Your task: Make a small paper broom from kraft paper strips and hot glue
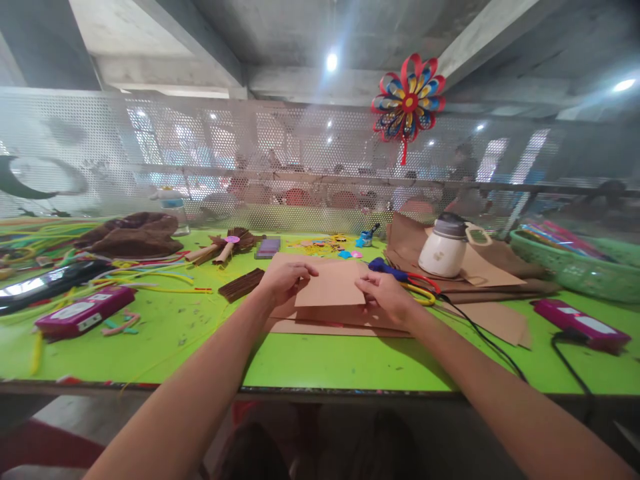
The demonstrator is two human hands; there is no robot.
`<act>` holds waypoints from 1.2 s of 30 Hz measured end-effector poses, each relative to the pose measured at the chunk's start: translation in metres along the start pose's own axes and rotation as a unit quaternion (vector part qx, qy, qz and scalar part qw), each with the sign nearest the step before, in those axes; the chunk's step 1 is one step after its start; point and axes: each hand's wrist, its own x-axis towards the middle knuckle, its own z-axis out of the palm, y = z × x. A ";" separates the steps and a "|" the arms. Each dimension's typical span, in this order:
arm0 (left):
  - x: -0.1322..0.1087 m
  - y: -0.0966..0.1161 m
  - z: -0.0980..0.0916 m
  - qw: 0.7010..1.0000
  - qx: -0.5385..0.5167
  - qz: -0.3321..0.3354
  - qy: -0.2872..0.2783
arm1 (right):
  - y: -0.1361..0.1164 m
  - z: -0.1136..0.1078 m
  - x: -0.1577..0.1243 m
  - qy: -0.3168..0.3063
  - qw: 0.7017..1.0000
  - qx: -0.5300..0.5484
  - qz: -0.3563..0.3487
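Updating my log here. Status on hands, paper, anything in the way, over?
Right hand pinching small brown sheet by right edge; left hand at left edge, grip unclear. Larger brown paper beneath. Blue item near right hand, not covering sheet.

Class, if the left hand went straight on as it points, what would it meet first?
Passing across the brown sheet, the left hand would probably meet the right hand first, though depth is unclear.

The sheet (pixel 331 288) between the fingers (pixel 369 285) was smooth, matt paper; the table (pixel 320 363) beneath them looked smooth, slightly glossy.
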 end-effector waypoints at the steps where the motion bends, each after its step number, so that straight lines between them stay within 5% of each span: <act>1: 0.000 0.000 0.000 1.000 0.000 -0.004 -0.004 | 0.001 0.000 0.000 0.001 1.000 0.007 0.000; 36: -0.007 0.009 0.002 0.996 -0.090 -0.014 0.018 | 0.008 -0.004 0.009 0.074 0.997 0.014 -0.022</act>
